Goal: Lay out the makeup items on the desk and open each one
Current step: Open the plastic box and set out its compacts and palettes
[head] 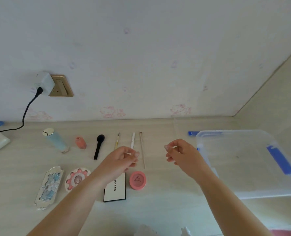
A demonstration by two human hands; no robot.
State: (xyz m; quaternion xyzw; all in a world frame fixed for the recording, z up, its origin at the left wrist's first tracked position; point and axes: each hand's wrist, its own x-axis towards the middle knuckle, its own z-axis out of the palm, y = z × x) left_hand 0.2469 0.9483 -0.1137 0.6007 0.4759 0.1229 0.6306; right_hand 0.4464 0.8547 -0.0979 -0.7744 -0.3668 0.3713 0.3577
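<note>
**Hands over the makeup rows**

On the desk (158, 210), nearest row L to R: long blue-silver palette (49, 187), round pink-white compact (76, 179), white box w/ black edge (115, 189) partly under the left arm, round pink pot (138, 180), lid on. Above them both hands hover. Left hand (120, 159): fingers curled, pinching something thin and pale; can't tell what. Right hand (180, 154): fingers curled in, looks empty. Clear plastic bin (243, 167) just right of it. Far row: blue tube (55, 139), pink bottle (80, 143), black brush (98, 146), three thin pens/brushes (142, 150). Charger (44, 82) plugged into wall.
</note>
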